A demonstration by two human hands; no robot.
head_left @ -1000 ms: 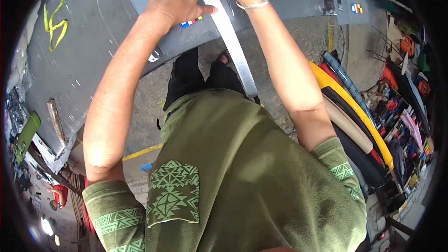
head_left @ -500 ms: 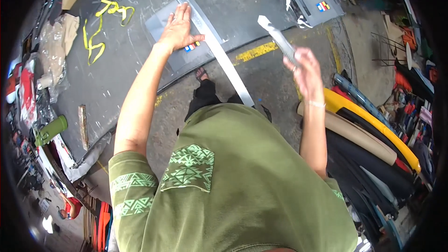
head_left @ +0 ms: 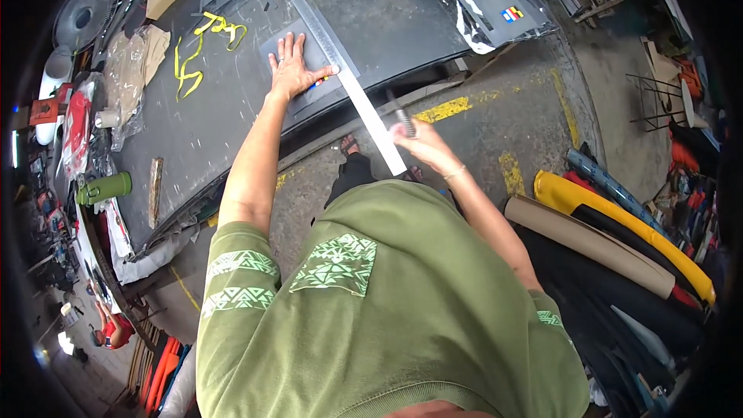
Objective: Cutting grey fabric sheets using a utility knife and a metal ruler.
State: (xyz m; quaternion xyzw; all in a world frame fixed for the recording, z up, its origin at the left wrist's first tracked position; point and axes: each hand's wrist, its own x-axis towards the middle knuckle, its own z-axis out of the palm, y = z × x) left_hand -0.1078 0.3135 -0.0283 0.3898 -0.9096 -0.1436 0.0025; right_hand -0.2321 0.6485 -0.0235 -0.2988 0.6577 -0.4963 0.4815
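My left hand (head_left: 292,71) lies flat with fingers spread on a translucent grey sheet (head_left: 331,94) at the table's near edge. Its thumb reaches the side of a long metal ruler (head_left: 370,112), which slants across the sheet and juts over the edge toward my body. A small patch of coloured blocks on the sheet is partly covered by that hand. Just right of the ruler's near end, my right hand (head_left: 427,147) is closed around the ridged handle of a knife (head_left: 404,120). Motion blurs the knife, and its blade is hard to make out.
Left of the sheet, a yellow strap (head_left: 188,70) curls on the dark table (head_left: 232,131). A wooden stick (head_left: 155,193) and a green bottle (head_left: 104,188) lie nearer. Another grey sheet (head_left: 484,4) rests at the far right. Rolls of material, one yellow (head_left: 588,205), stand at my right.
My right hand has swung left and inward with the knife, from out at the right to beside the ruler. The left hand stays pressed on the sheet; the whole view has shifted slightly.
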